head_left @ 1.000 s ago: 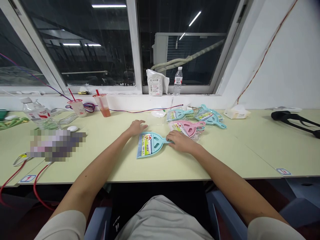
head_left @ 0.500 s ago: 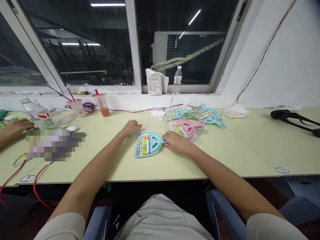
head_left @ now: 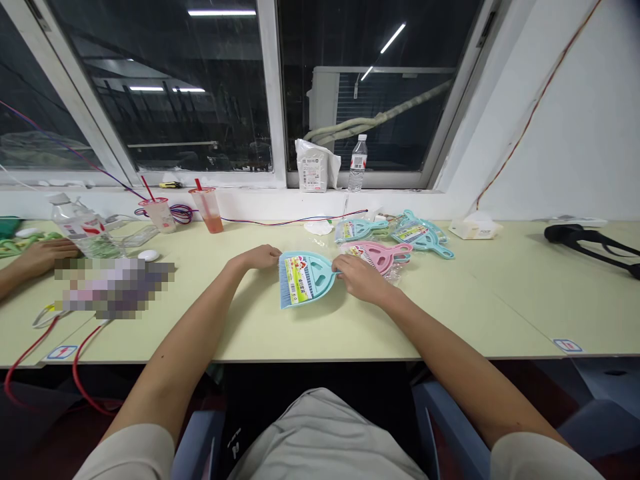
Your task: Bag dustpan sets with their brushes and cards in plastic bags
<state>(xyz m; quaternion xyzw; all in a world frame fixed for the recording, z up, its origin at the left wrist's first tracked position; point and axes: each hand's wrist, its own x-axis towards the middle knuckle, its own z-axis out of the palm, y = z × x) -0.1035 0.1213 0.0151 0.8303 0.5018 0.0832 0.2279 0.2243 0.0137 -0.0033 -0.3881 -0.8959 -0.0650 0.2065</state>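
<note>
A light blue dustpan and brush set [head_left: 320,270] with a printed label card tilts slightly above the table in front of me. My right hand [head_left: 363,275] is closed round its handle at the right. At its far left corner, my left hand [head_left: 261,257] has its fingers curled against the edge; the fingertips are partly hidden. Just behind my right hand lies a pink dustpan set [head_left: 380,253] in clear wrapping. Further back are more wrapped blue sets, one on the left [head_left: 361,230] and a few overlapping on the right [head_left: 423,233].
Two drink cups [head_left: 207,210] with red straws and a large bottle [head_left: 80,227] stand at the left. Another person's hand [head_left: 53,255] rests there beside a blurred item. A tissue pack [head_left: 475,227] and a black strapped object [head_left: 590,240] lie right. A small bottle [head_left: 357,163] stands on the sill.
The blue dustpan set has come up off the table and tilted. My left hand has moved to its far left corner, while my right hand keeps hold of the handle.
</note>
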